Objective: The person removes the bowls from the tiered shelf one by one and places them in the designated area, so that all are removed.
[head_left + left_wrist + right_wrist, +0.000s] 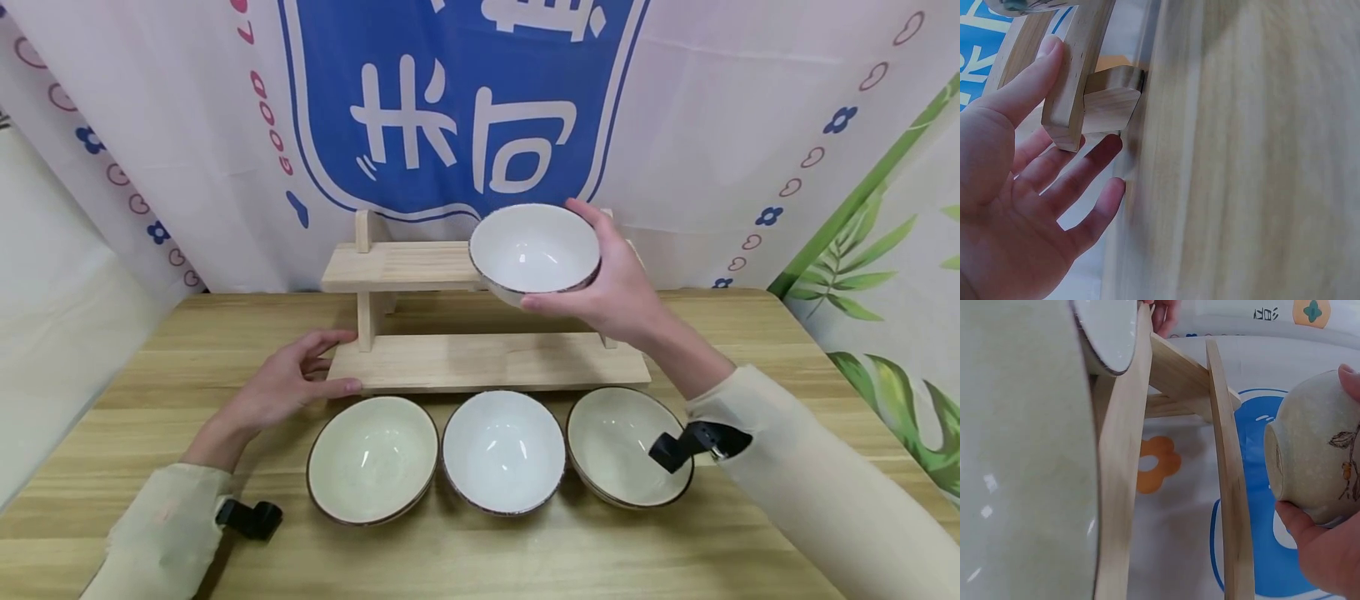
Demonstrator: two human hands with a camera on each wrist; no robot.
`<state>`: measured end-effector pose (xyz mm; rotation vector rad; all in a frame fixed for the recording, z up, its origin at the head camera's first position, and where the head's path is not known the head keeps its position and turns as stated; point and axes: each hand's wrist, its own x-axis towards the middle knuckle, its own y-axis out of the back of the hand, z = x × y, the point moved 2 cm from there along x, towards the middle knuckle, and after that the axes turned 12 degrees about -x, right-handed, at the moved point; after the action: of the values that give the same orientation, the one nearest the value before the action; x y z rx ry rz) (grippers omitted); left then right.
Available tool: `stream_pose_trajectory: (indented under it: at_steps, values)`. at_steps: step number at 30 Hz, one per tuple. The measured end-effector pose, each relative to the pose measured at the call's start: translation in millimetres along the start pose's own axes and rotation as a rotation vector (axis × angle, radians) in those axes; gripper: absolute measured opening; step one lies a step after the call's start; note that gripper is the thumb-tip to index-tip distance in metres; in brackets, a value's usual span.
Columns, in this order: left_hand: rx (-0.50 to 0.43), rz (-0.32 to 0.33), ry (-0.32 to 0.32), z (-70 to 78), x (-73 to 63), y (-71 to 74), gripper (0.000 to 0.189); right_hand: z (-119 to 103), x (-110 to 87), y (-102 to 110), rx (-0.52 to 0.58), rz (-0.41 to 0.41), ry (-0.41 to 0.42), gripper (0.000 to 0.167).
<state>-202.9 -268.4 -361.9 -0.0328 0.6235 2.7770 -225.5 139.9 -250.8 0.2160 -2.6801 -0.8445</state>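
Note:
My right hand [618, 287] grips a white-lined bowl [534, 246] by its right side, thumb at the near rim. The bowl is just above the upper board of a two-tier wooden shelf [491, 360], overlapping it in the head view. A branch and leaf drawing shows on the bowl's outside [1316, 447] in the right wrist view. My left hand [288, 379] holds the left end of the shelf's lower board [1063, 122], thumb on one side and fingers on the other.
A cream bowl [372, 458], a white bowl [504, 452] and another cream bowl [618, 442] stand in a row before the shelf on the wooden table [525, 558]. Behind hangs a printed cloth [690, 125]. My right forearm's black strap overlaps the right bowl.

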Motion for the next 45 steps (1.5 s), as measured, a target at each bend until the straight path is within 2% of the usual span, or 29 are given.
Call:
stream_pose_trajectory:
  at_steps: [5, 15, 21, 27, 30, 39, 45]
  values:
    - [0.004, 0.000, -0.001, -0.4, 0.4, -0.1, 0.079, 10, -15.9, 13, 0.052, -0.023, 0.008, 0.116]
    - [0.001, 0.000, -0.005, -0.7, 0.5, 0.1, 0.080, 29, -48.7, 45, 0.111, 0.025, -0.007, 0.112]
    - [-0.006, -0.002, -0.009, -0.8, 0.2, 1.1, 0.079, 50, -67.7, 64, 0.201, 0.067, 0.039, 0.111]
    - [-0.002, -0.005, -0.010, -1.4, 0.6, 1.0, 0.080, 74, -91.2, 82, 0.197, 0.072, 0.056, 0.113]
    - [-0.004, -0.007, -0.012, -1.6, 1.0, 1.0, 0.080, 84, -103.1, 91, 0.176, 0.066, 0.070, 0.115]
    - [-0.010, -0.004, -0.002, -1.4, 0.0, 1.7, 0.079, 110, -129.8, 102, 0.204, 0.001, 0.103, 0.117]
    - [-0.010, -0.004, 0.002, -1.4, 0.0, 1.7, 0.080, 129, -146.8, 105, 0.283, -0.024, 0.142, 0.116]
